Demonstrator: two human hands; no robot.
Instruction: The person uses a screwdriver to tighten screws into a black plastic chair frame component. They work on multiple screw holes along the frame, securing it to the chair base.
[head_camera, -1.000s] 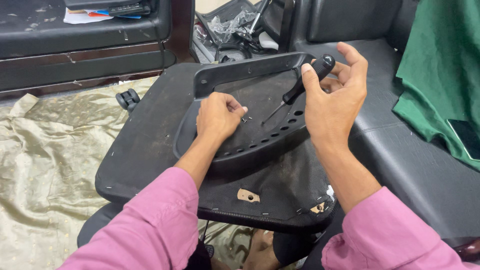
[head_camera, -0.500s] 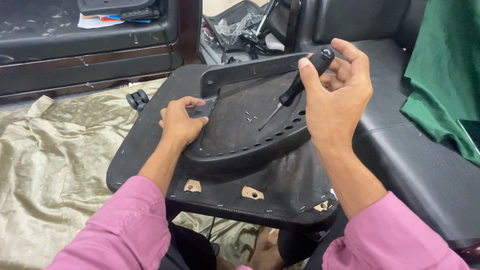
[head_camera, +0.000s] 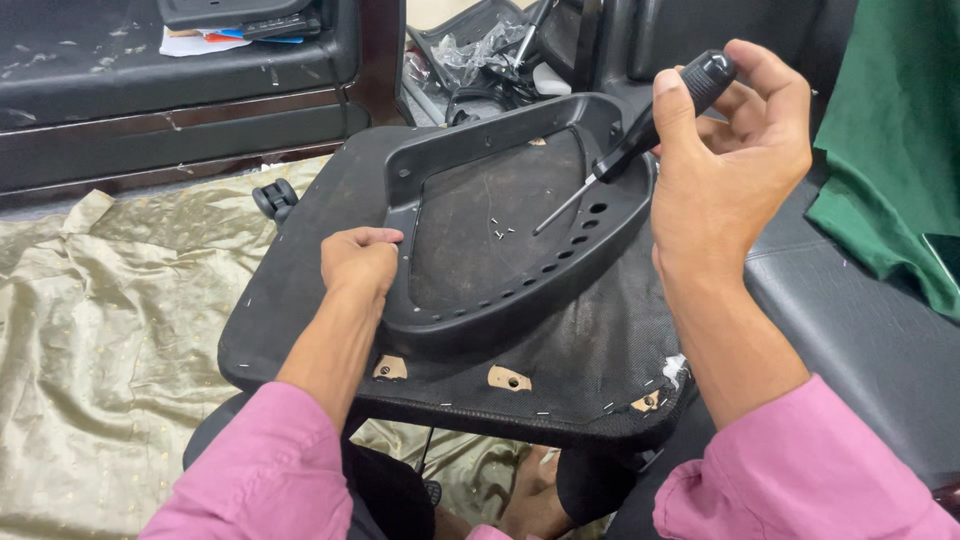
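Held near the top of its black handle between thumb and curled fingers, a screwdriver (head_camera: 640, 145) is shown in the right hand (head_camera: 725, 170), its thin shaft slanting down so that the tip hangs just over the floor of a black plastic seat shell (head_camera: 470, 300). The left hand (head_camera: 358, 262) is closed over the shell's left rim, fingers hooked on the raised edge. The shell is seated upside down on a fabric-covered seat base (head_camera: 600, 350), which is propped across the person's lap; a few small loose screws (head_camera: 500, 230) are seen lying inside the shell. The screwdriver is judged light and rigid, with a smooth handle that is best gripped around its thick upper end. The shell is judged stiff moulded plastic, moderately light, and best taken by its upturned rim or through its row of slots. The base is judged heavier, with stapled fabric that is somewhat rough at the edges. A crumpled golden cloth (head_camera: 110, 330) is spread at left.
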